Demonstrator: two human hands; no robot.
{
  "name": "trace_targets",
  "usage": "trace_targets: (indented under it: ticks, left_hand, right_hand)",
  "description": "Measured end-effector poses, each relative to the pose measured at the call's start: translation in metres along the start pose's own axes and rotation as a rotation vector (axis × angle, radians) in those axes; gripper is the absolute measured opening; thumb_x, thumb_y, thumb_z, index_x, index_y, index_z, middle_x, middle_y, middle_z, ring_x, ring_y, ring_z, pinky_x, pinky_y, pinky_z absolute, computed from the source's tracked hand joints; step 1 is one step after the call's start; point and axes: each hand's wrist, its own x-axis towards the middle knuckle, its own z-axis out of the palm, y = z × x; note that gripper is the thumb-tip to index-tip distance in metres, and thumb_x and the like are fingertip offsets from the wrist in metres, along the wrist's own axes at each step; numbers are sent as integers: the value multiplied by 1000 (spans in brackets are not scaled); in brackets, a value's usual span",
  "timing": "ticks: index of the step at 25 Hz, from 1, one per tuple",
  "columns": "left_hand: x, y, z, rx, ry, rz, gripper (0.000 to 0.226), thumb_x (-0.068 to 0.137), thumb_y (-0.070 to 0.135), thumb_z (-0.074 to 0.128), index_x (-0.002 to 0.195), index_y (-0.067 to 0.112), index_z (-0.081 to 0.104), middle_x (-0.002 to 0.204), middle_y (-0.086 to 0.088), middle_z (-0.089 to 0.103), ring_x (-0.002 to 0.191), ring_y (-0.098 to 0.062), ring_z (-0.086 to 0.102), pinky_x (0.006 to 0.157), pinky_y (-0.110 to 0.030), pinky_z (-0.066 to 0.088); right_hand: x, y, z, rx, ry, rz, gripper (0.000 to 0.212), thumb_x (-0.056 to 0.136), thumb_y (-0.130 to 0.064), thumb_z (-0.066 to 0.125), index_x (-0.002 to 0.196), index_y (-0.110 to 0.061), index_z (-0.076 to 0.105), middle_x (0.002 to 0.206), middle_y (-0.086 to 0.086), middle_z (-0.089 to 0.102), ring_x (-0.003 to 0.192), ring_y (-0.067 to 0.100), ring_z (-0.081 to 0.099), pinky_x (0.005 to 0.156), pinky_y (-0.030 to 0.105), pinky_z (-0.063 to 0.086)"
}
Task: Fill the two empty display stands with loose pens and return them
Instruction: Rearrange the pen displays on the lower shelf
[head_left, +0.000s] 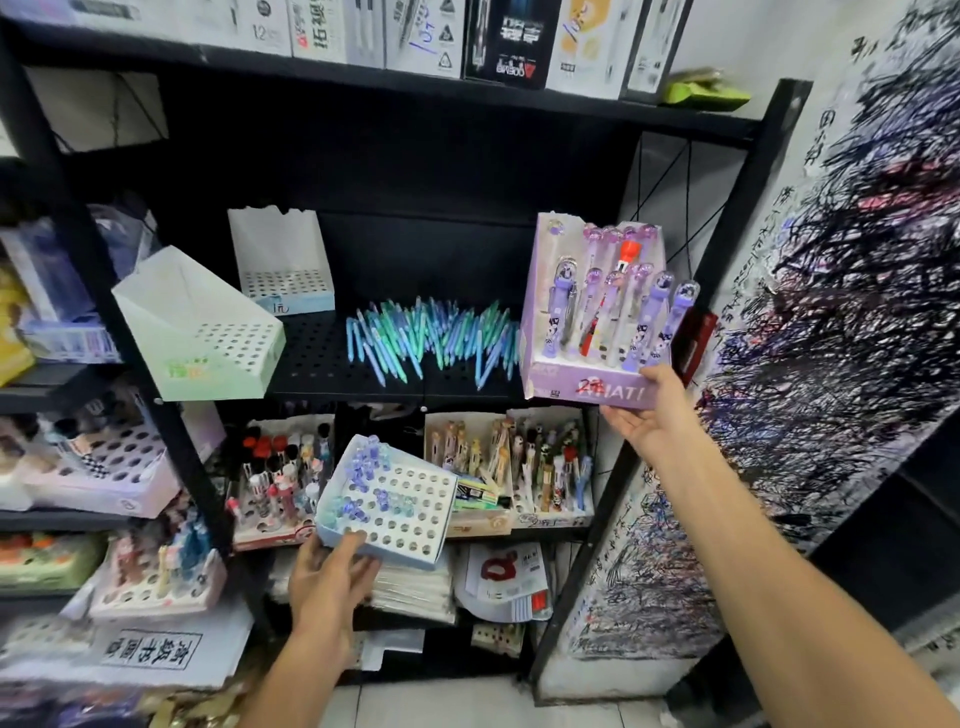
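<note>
On the middle shelf of the black rack, two empty stands sit side by side: a green one tilted at the left front edge and a white-and-blue one upright just behind it, both showing bare rows of holes. Just to their right lies a loose pile of blue and green pens, spread across the perforated shelf floor and touching neither stand.

At the right end of that shelf the right hand grips the lower corner of a purple stand, thumb over its front edge and fingers under its base; purple pens with round caps and one red pen stand in it. It is right beside the pile, its left edge meeting the outermost pens.

Lower down, in front of the shelf below, the left hand holds a blue-and-white stand from underneath, fingers curled up round its near edge. This stand is tipped toward the camera, with a few clear blue-topped pens in its left holes and most holes bare.

Behind it, crowded stands of character pens fill the lower shelf. Boxes line the top shelf, and a scribbled-over white wall runs along the right.
</note>
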Motion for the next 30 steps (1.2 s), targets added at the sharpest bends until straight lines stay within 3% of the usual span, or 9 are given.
trace_targets:
  ticks: [3, 8, 13, 15, 17, 20, 26, 29, 30]
  left_hand:
    - [9, 0, 6, -18, 21, 12, 45, 89, 2, 67, 129, 18, 54, 124, -15, 65, 101, -29, 68, 89, -39, 54]
    - [21, 3, 14, -59, 30, 30, 61, 87, 6, 70, 142, 19, 47, 120, -10, 67, 100, -26, 70, 69, -26, 62]
    - [25, 2, 21, -74, 34, 30, 62, 87, 6, 71, 143, 18, 46, 124, -11, 66, 104, -29, 69, 77, -29, 59]
    - [25, 2, 23, -73, 28, 31, 64, 87, 7, 71, 144, 18, 45, 124, -12, 65, 104, -29, 68, 81, -32, 56]
    - [24, 2, 25, -72, 23, 30, 63, 87, 7, 71, 144, 18, 45, 123, -12, 65, 103, -29, 68, 82, -33, 55]
    - [24, 3, 28, -46, 19, 32, 60, 88, 7, 70, 143, 17, 46, 122, -12, 65, 101, -27, 68, 84, -33, 54]
    - [23, 3, 28, -41, 27, 22, 51, 90, 6, 68, 137, 16, 51, 124, -10, 65, 102, -27, 68, 92, -35, 53]
    - [24, 2, 16, -68, 53, 4, 53, 89, 5, 69, 138, 14, 50, 123, -9, 65, 100, -25, 69, 86, -33, 55]
    - [24, 3, 9, -77, 66, -2, 54, 89, 5, 69, 138, 13, 49, 123, -9, 65, 99, -24, 69, 85, -33, 56]
  right_hand:
    - [31, 1, 11, 21, -16, 29, 18, 91, -24, 61, 102, -11, 56, 102, 14, 64, 82, 27, 66, 63, 35, 59]
    - [63, 8, 15, 93, -15, 45, 26, 90, -24, 64, 110, -9, 57, 116, 19, 65, 92, 30, 67, 69, 37, 58]
    - [75, 16, 5, 13, 37, 21, 18, 88, -27, 67, 99, -14, 60, 117, 16, 66, 91, 27, 69, 73, 34, 60]
    - [78, 21, 2, -102, 101, -22, 30, 88, -32, 69, 110, -14, 61, 119, 14, 65, 83, 24, 70, 69, 32, 62]
    - [81, 27, -1, -202, 133, -53, 56, 88, -39, 69, 135, -13, 52, 123, 14, 62, 77, 23, 71, 65, 31, 62]
    - [80, 30, -3, -258, 148, -79, 70, 90, -43, 67, 147, -15, 38, 127, 12, 58, 85, 25, 71, 68, 35, 63]
    - [66, 38, -5, -375, 266, -157, 75, 83, -64, 62, 136, -15, 45, 118, 6, 54, 100, 25, 60, 65, 39, 60]
    - [38, 65, -12, -354, 363, -275, 55, 82, -65, 58, 115, -22, 50, 111, 3, 60, 89, 20, 58, 78, 44, 54]
    - [24, 80, -12, -333, 339, -287, 47, 85, -61, 59, 112, -23, 50, 109, 0, 60, 87, 17, 57, 77, 41, 50]
